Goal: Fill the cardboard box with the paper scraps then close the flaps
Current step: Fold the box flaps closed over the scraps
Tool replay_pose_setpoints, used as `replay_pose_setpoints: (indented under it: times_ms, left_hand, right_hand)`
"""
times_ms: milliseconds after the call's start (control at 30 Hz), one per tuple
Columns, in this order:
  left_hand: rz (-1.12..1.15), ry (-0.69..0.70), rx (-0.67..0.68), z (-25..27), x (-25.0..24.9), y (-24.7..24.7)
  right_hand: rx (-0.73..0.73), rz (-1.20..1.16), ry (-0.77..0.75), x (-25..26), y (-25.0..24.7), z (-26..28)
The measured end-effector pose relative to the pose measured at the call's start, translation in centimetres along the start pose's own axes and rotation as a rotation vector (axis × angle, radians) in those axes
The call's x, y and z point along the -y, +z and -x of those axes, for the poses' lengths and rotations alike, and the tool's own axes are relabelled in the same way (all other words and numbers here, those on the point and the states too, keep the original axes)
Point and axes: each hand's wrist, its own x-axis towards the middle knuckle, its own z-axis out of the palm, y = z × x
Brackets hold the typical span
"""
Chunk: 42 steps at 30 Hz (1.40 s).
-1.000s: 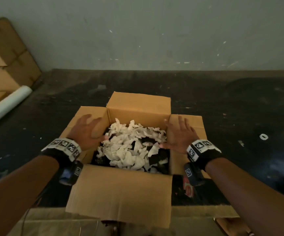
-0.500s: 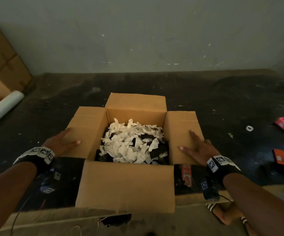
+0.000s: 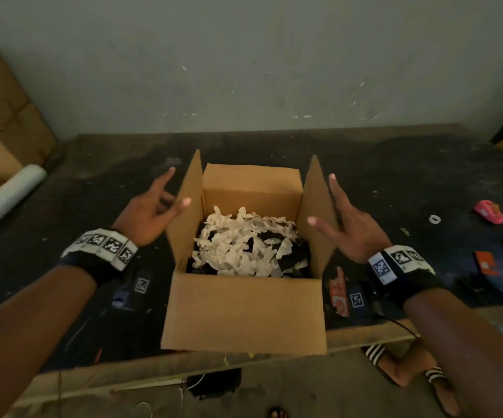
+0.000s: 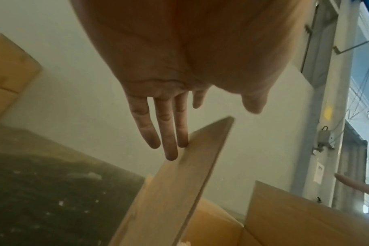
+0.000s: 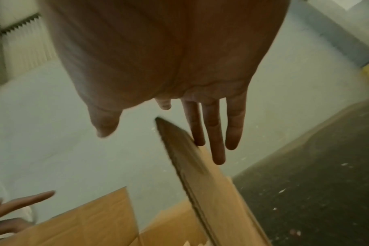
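The cardboard box (image 3: pixel 244 315) stands on the dark table, full of white paper scraps (image 3: pixel 244 239). Its left flap (image 3: pixel 185 215) and right flap (image 3: pixel 316 218) stand upright; the near flap hangs down in front and the far flap (image 3: pixel 251 176) stands up at the back. My left hand (image 3: pixel 157 206) has straight fingers (image 4: pixel 169 143) pressing the outer face of the left flap (image 4: pixel 179 179). My right hand (image 3: pixel 346 224) mirrors it, its fingers (image 5: pixel 213 143) flat against the outside of the right flap (image 5: pixel 211 186). Neither hand holds anything.
Stacked cardboard boxes (image 3: pixel 0 125) and a white roll (image 3: pixel 6 194) lie at the far left. Red and pink small items (image 3: pixel 491 211) and a white ring (image 3: pixel 434 219) sit at the right. A grey wall runs behind. A sandalled foot (image 3: pixel 407 366) shows below the table edge.
Both side flaps, lying flat outward a second ago, now stand upright. My hands slid under them and lifted them from outside.
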Motion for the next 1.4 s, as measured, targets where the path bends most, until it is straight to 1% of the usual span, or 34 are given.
replay_pose_setpoints:
  times_ms: [67, 100, 200, 233, 300, 367, 400, 467, 533, 600, 733, 933, 1033, 1100, 1167, 1200, 1233, 1300, 1400]
  left_hand:
    - [0.04, 0.032, 0.04, -0.1, -0.5, 1.3]
    - [0.02, 0.038, 0.061, 0.0, -0.3, 2.1]
    - [-0.111, 0.035, 0.158, -0.2, 1.9, 4.7]
    - [-0.145, 0.0, 0.221, -0.3, 3.0, 5.5]
    - [-0.197, -0.12, 0.35, -0.4, 5.2, 6.8]
    - [-0.219, -0.224, 0.445, -0.4, 6.8, 7.7]
    - [-0.202, -0.256, 0.483, -0.3, 7.0, 8.0]
    - [-0.139, -0.273, 0.544, -0.3, 7.3, 8.5]
    - [-0.092, -0.282, 0.539, -0.2, 7.2, 9.2]
    - [-0.095, -0.303, 0.511, 0.2, 7.0, 9.8]
    - [-0.113, -0.364, 0.49, 1.6, 6.3, 10.5]
    - [-0.081, -0.393, 0.452, 4.5, 5.7, 11.6]
    - [-0.05, -0.36, 0.388, 4.8, 6.5, 11.9]
    - [-0.051, -0.339, 0.37, 4.5, 7.1, 11.7]
    - [-0.057, -0.329, 0.356, 4.1, 7.4, 11.5]
    - [-0.063, -0.316, 0.345, 3.9, 7.4, 11.5]
    - [-0.065, -0.306, 0.34, 3.8, 7.2, 11.4]
    - [-0.049, -0.299, 0.351, 3.7, 7.0, 11.4]
    - [-0.054, -0.308, 0.374, 3.3, 7.2, 11.5]
  right_hand:
    - [0.022, -0.058, -0.047, 1.2, 0.7, 0.0]
    - [0.038, -0.071, -0.049, 1.4, 1.3, 0.0]
    - [0.134, -0.04, 0.011, 0.4, 3.5, -0.6]
    - [0.159, -0.016, 0.031, -0.4, 4.5, -1.0]
    - [0.2, 0.011, 0.081, -2.2, 6.3, -1.8]
    - [0.296, 0.048, 0.195, -3.9, 7.7, -2.3]
    - [0.352, 0.051, 0.246, -4.7, 8.3, -2.4]
    - [0.44, 0.003, 0.243, -6.2, 9.5, -2.7]
    - [0.466, -0.034, 0.214, -7.3, 10.7, -3.3]
    - [0.437, -0.025, 0.215, -7.8, 11.0, -3.7]
    - [0.436, -0.005, 0.196, -7.2, 10.0, -3.9]
    - [0.51, 0.038, 0.12, -7.2, 8.6, -4.7]
    - [0.549, 0.055, 0.056, -7.6, 8.3, -5.4]
    - [0.577, 0.069, 0.037, -8.2, 7.8, -5.8]
    - [0.573, 0.059, 0.031, -8.8, 6.8, -5.8]
    - [0.562, 0.067, 0.003, -9.1, 6.2, -5.7]
    - [0.556, 0.091, -0.041, -9.6, 5.8, -5.6]
    - [0.592, 0.182, -0.12, -10.5, 5.1, -5.3]
    - [0.639, 0.3, -0.175, -11.4, 4.9, -4.7]
